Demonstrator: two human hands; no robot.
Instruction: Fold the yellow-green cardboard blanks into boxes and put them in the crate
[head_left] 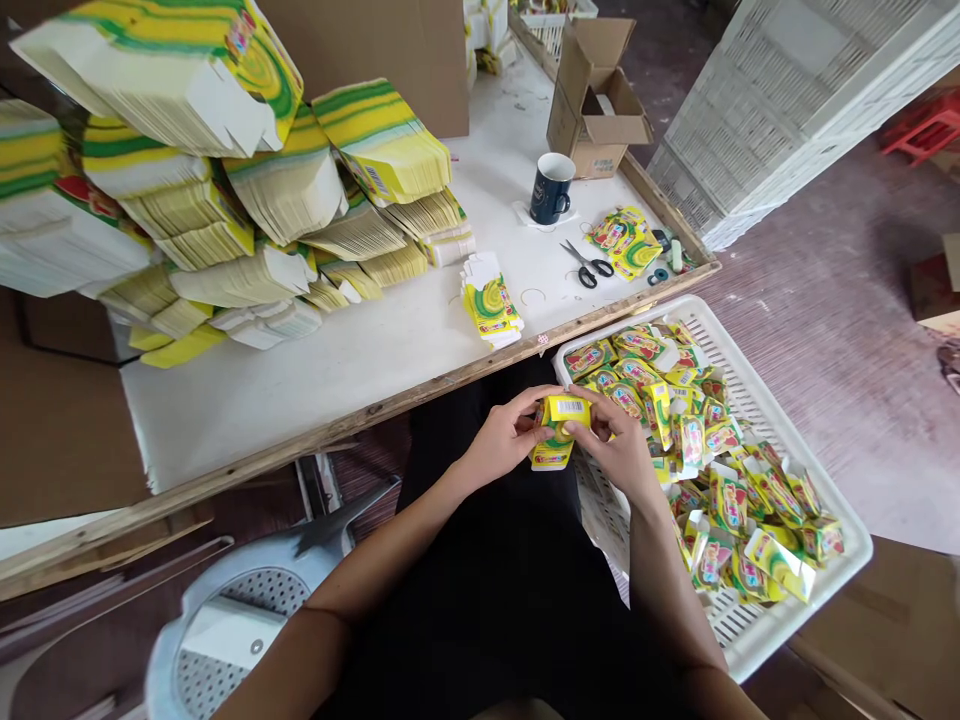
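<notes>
Both my hands hold one small yellow-green printed carton [556, 452] above my lap, its barcode flap facing up. My left hand [504, 436] grips its left side, thumb on the front. My right hand [616, 440] pinches it from the right, its thumb also on the front panel. Just beyond, near the table's edge, lies a small pile of flat carton blanks [491, 300]. To my right stands a white plastic crate [847, 590] with many folded cartons [727, 500] inside.
Tall stacks of carton blanks [277, 190] fill the table's left side. On the white table [405, 335] are a dark mug [551, 190], scissors [588, 266], more printed cartons [625, 242] and an open cardboard box [598, 120]. Stacked white crates [787, 100] stand beyond; a grey plastic stool [169, 640] is at left.
</notes>
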